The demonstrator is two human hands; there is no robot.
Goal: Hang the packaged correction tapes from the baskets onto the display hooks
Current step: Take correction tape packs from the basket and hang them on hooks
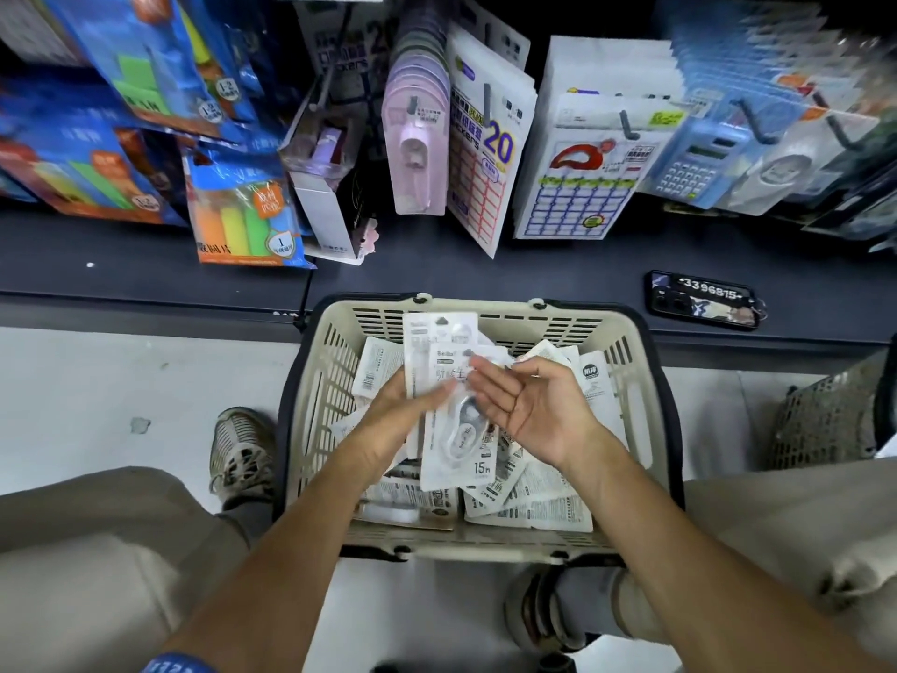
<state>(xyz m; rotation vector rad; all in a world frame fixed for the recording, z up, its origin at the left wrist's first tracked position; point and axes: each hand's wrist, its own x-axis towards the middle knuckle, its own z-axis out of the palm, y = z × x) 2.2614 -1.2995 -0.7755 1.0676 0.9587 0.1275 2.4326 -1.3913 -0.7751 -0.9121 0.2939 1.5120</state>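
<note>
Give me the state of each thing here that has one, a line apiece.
Left hand: grips a small stack of packaged correction tapes, lifted over the basket.
Right hand: open, palm up, fingertips at the held packs.
Basket: on the floor, still holding many loose packs.
Pink packs: hanging on a display hook.
Label sheets: hanging on a hook.
Phone: lying flat on the shelf ledge.

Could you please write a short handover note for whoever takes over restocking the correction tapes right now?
Left hand holds a small stack of correction tape packs above the basket. Right hand is open, palm up, beside the stack, holding nothing.
Many more packs lie loose in the basket on the floor.
Pink tape packs already hang on one display hook.
Left: hang the held packs, then empty the basket.
</note>
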